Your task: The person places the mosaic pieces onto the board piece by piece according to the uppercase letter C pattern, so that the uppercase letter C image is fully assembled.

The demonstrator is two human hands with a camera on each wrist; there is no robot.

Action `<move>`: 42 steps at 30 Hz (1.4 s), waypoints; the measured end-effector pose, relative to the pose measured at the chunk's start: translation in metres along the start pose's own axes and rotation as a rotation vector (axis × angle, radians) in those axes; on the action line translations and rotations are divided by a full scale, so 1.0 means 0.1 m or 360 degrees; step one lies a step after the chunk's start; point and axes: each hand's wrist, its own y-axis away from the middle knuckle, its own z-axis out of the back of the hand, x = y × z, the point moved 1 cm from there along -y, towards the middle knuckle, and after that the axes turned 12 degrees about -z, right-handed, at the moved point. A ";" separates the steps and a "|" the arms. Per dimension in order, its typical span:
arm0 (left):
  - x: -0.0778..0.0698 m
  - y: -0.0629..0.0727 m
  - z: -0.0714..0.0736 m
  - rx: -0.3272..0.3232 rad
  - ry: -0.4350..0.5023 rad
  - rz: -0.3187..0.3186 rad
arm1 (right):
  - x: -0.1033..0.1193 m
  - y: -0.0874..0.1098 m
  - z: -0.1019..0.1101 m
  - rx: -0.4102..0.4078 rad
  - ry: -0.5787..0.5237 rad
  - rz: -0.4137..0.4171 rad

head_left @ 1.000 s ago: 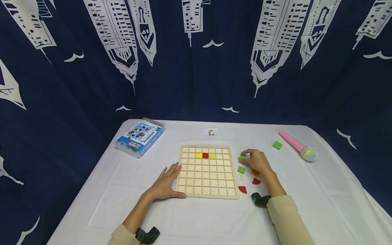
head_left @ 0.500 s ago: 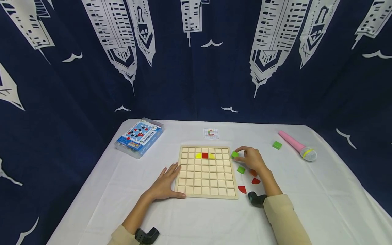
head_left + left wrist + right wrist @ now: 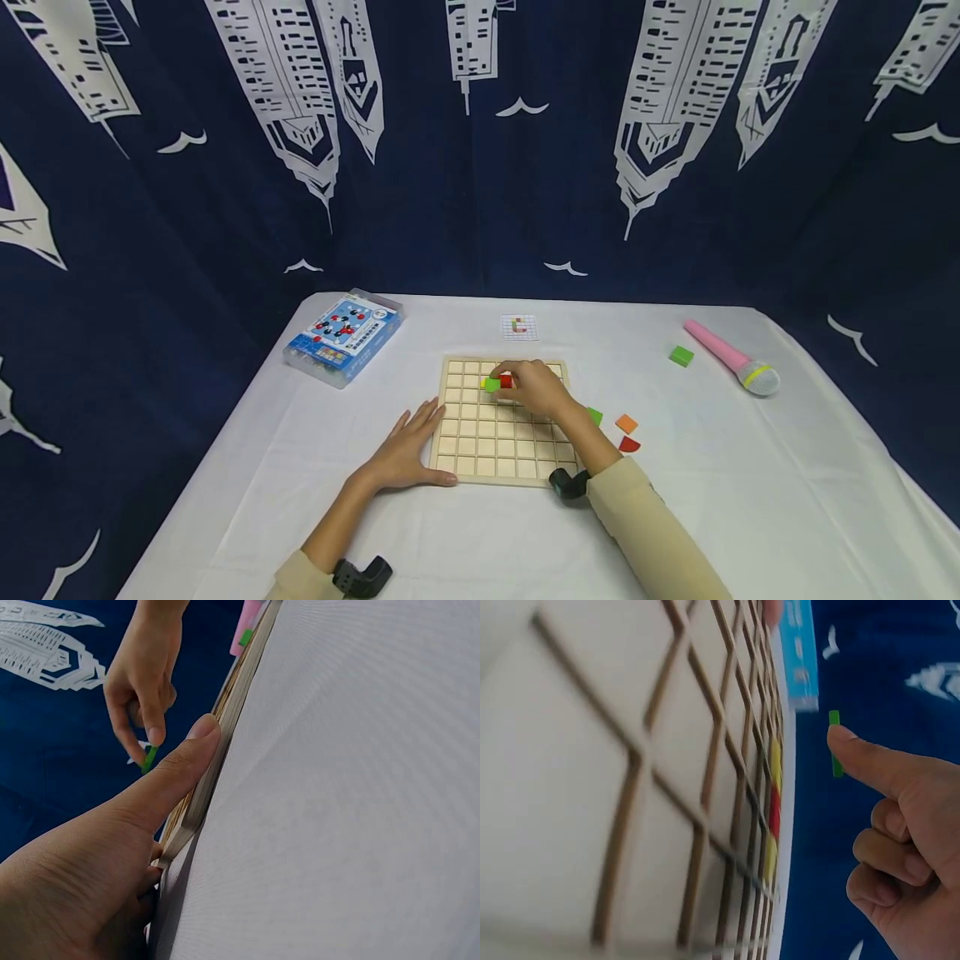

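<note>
My right hand (image 3: 534, 387) pinches a green square tile (image 3: 492, 385) between thumb and fingertip, above the upper part of the gridded wooden board (image 3: 465, 446). In the right wrist view the green tile (image 3: 835, 761) is held edge-on, apart from the board, with the other fingers curled in. Under the hand, a red tile (image 3: 506, 381) sits in the board's second row; the right wrist view shows it between two yellow pieces (image 3: 776, 761). My left hand (image 3: 405, 450) rests at the board's left side with fingers spread, its thumb (image 3: 191, 761) against the front edge.
Right of the board lie a green tile (image 3: 595, 416), an orange tile (image 3: 627, 424) and a red quarter-round piece (image 3: 629, 444). Farther right are a green tile (image 3: 681, 356) and a pink toy microphone (image 3: 731, 357). A small pattern card (image 3: 519, 327) and a blue-labelled plastic case (image 3: 345, 337) lie behind.
My right hand has carried the green tile leftward from beside the board to above its second row. The left hand has stayed in place.
</note>
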 end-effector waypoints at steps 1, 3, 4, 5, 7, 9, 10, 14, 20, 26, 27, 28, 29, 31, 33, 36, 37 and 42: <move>0.00 0.00 0.00 0.0005 -0.0002 0.0005 | 0.03 -0.01 -0.03 0.0016 0.0027 -0.0004; 0.01 0.00 0.00 0.0014 -0.0006 0.0007 | 0.06 -0.04 -0.08 0.0042 0.0087 -0.0012; 0.01 0.00 0.00 0.0017 -0.0011 0.0007 | 0.07 -0.05 -0.11 0.0053 0.0122 -0.0022; 0.01 0.00 0.00 0.0020 -0.0016 0.0007 | 0.07 -0.06 -0.13 0.0062 0.0151 -0.0030; 0.01 0.00 -0.01 0.0019 -0.0016 0.0006 | 0.06 -0.07 -0.16 0.0079 0.0178 -0.0049; 0.01 0.00 -0.01 0.0020 -0.0014 0.0012 | 0.05 -0.08 -0.18 0.0081 0.0198 -0.0058; 0.02 0.00 -0.01 0.0022 -0.0013 0.0019 | 0.04 -0.09 -0.19 0.0082 0.0205 -0.0064; 0.02 0.00 -0.01 0.0031 -0.0008 0.0035 | 0.02 -0.10 -0.20 0.0086 0.0201 -0.0084; 0.02 0.00 0.00 0.0009 0.0003 0.0007 | 0.01 -0.12 -0.21 0.0086 0.0187 -0.0083; 0.00 0.00 0.00 0.0023 -0.0002 0.0023 | 0.01 -0.08 -0.17 0.0076 0.0164 -0.0061; 0.00 0.00 0.00 0.0021 -0.0001 0.0024 | -0.01 -0.07 -0.16 0.0076 0.0146 -0.0058; 0.00 0.00 0.00 0.0021 -0.0004 0.0025 | -0.02 -0.05 -0.14 0.0071 0.0122 -0.0057; 0.00 0.00 0.00 0.0023 -0.0007 0.0026 | -0.04 -0.02 -0.12 0.0062 0.0098 -0.0056; -0.01 -0.01 0.00 0.0026 -0.0010 0.0028 | -0.09 0.04 -0.05 0.0022 0.0060 -0.0044; -0.01 -0.01 0.00 0.0027 -0.0013 0.0024 | -0.16 0.11 0.02 -0.0012 0.0012 -0.0056; -0.01 -0.01 -0.01 0.0031 -0.0017 0.0025 | -0.26 0.23 0.16 -0.0073 -0.0047 -0.0102; 0.00 -0.01 -0.01 0.0031 -0.0019 0.0025 | -0.30 0.27 0.21 -0.0089 -0.0067 -0.0125; 0.00 0.00 0.00 0.0014 -0.0024 0.0015 | -0.50 0.48 0.41 -0.0158 -0.0107 -0.0257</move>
